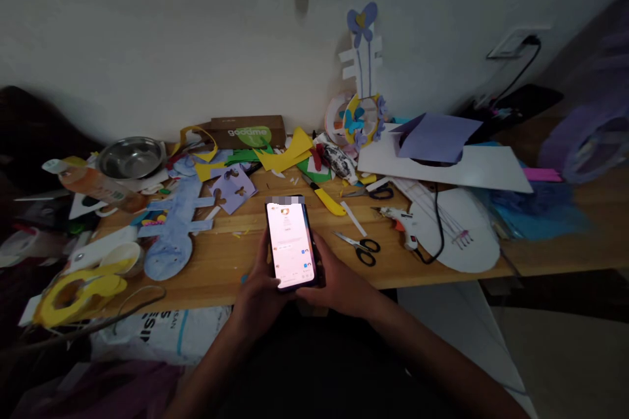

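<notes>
A lit smartphone (289,242) is held upright between both hands at the table's front edge, its screen showing what looks like a chat page. My left hand (260,294) is closed round the phone's left side, thumb near the lower corner. On the opposite side my right hand (337,278) wraps the edge, its thumb near the bottom. The fingers behind the phone are hidden. Black-handled scissors (366,254) lie a little right of my right hand, blades partly spread. Beyond them rests a white glue gun (400,219) with a black cord.
Coloured paper scraps (285,154), a yellow utility knife (329,200) and a purple cut-out sheet (233,188) litter the wooden table (230,275). To the left are a metal bowl (132,157), a drink bottle (93,184) and a blue guitar-shaped cut-out (170,252). White board (442,170) lies right.
</notes>
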Demonstrator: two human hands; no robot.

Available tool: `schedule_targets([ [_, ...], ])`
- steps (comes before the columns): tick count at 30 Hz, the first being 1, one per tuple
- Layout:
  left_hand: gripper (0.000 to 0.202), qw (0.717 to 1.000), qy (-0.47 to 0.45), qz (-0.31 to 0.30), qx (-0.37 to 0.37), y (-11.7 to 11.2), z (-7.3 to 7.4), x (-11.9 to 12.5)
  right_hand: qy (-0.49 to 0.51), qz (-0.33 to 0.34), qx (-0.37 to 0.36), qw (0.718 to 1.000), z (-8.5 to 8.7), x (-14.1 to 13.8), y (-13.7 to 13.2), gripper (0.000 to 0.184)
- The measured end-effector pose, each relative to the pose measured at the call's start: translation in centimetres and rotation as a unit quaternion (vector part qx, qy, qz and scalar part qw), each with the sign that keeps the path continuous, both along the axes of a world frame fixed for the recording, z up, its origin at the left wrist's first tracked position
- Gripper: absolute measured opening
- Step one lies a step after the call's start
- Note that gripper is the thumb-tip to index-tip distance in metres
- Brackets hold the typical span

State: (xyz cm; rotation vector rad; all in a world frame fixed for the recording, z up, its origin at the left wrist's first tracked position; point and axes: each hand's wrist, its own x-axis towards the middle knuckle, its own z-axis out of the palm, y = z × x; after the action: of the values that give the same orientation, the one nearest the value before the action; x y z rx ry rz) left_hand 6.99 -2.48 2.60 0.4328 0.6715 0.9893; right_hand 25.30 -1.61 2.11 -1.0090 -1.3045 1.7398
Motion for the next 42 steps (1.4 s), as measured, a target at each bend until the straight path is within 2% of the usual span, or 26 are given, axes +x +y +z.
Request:
schedule_targets([
  [5,0.102,1.000,-0.004,-0.005,0.003,0.1,-0.4,0.3,-0.002,-0.026,-0.002,1.000,0.3,-0.1,-0.2,0.092],
  [9,0.103,1.000,0.015,-0.008,0.003,0.1,-0.2,0.6,-0.041,-0.042,0.000,0.998,0.5,-0.5,-0.4,0.096],
  [15,0.104,1.000,0.021,-0.001,-0.009,0.1,-0.2,0.4,-0.022,-0.038,-0.006,0.999,0.3,-0.6,-0.7,0.094],
  [19,0.105,1.000,0.014,-0.004,-0.013,-0.1,-0.6,0.1,-0.006,-0.044,0.005,0.999,-0.1,-0.5,-0.8,0.086],
  [25,0.104,1.000,0.001,-0.018,0.013,-0.3,-0.9,-0.6,0.019,-0.040,-0.007,0.999,-0.3,-0.7,-0.8,0.086],
  [32,0.105,0.997,0.071,-0.012,-0.011,-0.4,0.0,0.1,0.103,-0.106,-0.085,0.985,-0.6,-1.2,-0.3,0.059],
  [37,0.103,0.997,0.073,0.000,-0.019,-0.2,0.3,0.5,0.095,-0.134,-0.083,0.983,-0.8,-1.5,-0.1,0.052],
  [39,0.102,0.999,0.048,-0.010,-0.024,-0.1,0.0,0.3,0.089,-0.127,-0.075,0.985,-1.0,-1.4,-0.1,0.055],
  [42,0.098,1.000,0.017,-0.015,-0.018,0.1,-0.2,0.2,0.068,-0.111,-0.056,0.990,-1.2,-1.2,-0.2,0.069],
])
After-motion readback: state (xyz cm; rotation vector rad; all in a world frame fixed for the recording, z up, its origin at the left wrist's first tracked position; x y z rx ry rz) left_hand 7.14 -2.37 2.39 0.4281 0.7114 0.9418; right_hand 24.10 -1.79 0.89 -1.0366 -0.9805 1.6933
